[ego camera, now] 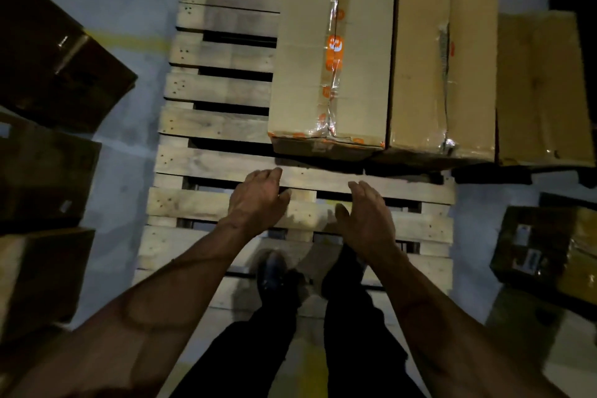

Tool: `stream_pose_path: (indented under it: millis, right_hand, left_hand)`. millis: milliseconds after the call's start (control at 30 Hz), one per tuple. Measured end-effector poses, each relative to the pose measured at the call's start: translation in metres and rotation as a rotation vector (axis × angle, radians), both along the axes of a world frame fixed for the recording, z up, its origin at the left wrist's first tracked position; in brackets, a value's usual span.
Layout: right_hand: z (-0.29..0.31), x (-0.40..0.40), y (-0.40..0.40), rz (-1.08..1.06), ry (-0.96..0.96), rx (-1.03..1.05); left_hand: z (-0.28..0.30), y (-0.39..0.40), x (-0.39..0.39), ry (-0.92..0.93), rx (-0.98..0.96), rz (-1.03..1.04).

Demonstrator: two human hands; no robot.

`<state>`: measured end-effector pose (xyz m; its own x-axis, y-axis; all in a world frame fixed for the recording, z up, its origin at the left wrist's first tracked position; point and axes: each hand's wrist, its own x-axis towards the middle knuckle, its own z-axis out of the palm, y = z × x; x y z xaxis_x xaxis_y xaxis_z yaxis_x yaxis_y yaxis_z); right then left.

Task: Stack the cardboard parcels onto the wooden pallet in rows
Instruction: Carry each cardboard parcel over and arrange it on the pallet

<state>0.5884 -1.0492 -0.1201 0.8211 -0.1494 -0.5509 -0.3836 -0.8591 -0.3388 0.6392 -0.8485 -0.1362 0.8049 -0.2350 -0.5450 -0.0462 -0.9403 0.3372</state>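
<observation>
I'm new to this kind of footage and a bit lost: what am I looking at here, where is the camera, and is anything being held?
There is no machine here. A person wears a wide-angle camera on the head, so you look down along their own arms. The left hand and right hand hang in the air above the wooden pallet, fingers relaxed, holding nothing. The person's legs and shoes show below, standing on the pallet's near end. On the far part of the pallet lie cardboard parcels side by side: one sealed with orange-printed tape, a plain one touching its right side, and a third further right, in shadow. More boxes sit on the floor to both sides, too dark to describe.
</observation>
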Motion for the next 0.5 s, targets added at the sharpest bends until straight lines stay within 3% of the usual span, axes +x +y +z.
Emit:
stream_pose_path:
  millis: [167,333,500]
  right_hand:
    - [0.039,-0.051,0.02,-0.071,-0.063,0.066]
    - [0.064,-0.098,0.043,-0.063,-0.058,0.132]
    - [0.087,-0.147,0.07,-0.019,-0.105,0.125]
  left_hand:
    - [0.048,0.027,-0.059,-0.003,-0.063,0.035]
    - [0.081,0.048,-0.113,0.029,-0.057,0.208]
    - [0.104,0.075,-0.175,-0.065,-0.087,0.295]
